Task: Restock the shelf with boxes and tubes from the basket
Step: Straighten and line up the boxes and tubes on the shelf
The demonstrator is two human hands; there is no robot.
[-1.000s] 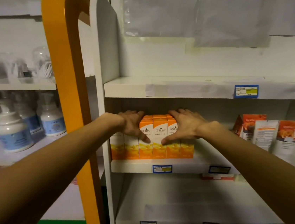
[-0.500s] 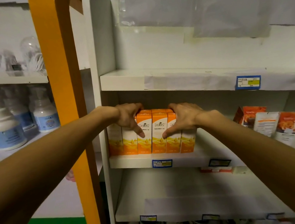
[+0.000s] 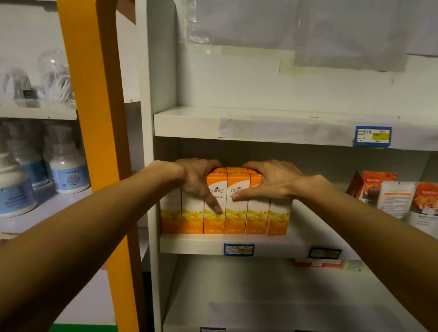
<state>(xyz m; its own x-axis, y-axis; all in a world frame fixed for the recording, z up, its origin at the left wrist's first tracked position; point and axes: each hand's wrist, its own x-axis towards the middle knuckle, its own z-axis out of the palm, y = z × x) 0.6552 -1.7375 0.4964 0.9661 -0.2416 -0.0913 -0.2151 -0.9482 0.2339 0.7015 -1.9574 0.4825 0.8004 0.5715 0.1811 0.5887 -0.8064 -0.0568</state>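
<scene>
Six orange-and-white cardboard boxes (image 3: 234,218) stand on the white shelf (image 3: 194,243); we grasp the middle ones, left hand (image 3: 196,178) and right hand (image 3: 271,183) fingers curled over their tops.

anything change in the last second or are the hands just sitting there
Nothing plainly moved. The left hand and right hand stay draped over the tops of the orange boxes, thumbs on their fronts; nothing was taken hold of or let go. The row stands in the same spot on the shelf. Only the camera view shifted a little.
</scene>
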